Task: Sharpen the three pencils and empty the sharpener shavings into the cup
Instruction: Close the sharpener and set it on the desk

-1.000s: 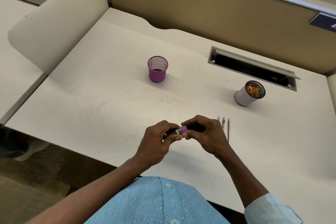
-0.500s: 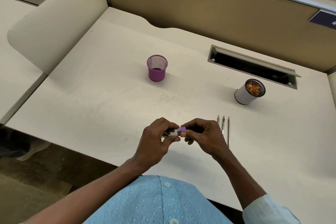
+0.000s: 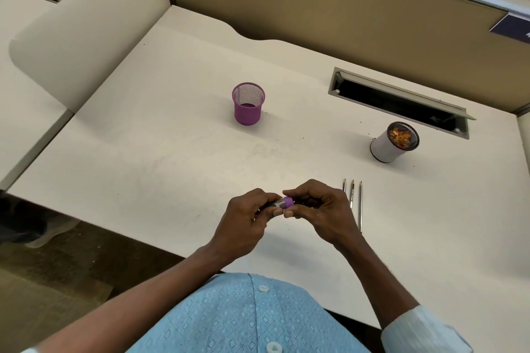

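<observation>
Little has changed vs a sec ago: both hands stay together at 6 o'clock over the tabletop (image 3: pixel 172 152), only shifting grip slightly. Left hand (image 3: pixel 243 223) fingers clamp the sharpener (image 3: pixel 282 203) clear body; right hand (image 3: pixel 321 209) fingers pinch its purple cap end. Prob. closing or opening it, can't tell which. Three pencils (image 3: pixel 352 198) lie side by side at 3 o'clock, touching nothing, tips look sharp, so sharpening seems done. White cup (image 3: pixel 387 149) at 1 o'clock holds orange shavings. Purple mesh cup (image 3: pixel 248 112) at 12 looks empty.
</observation>
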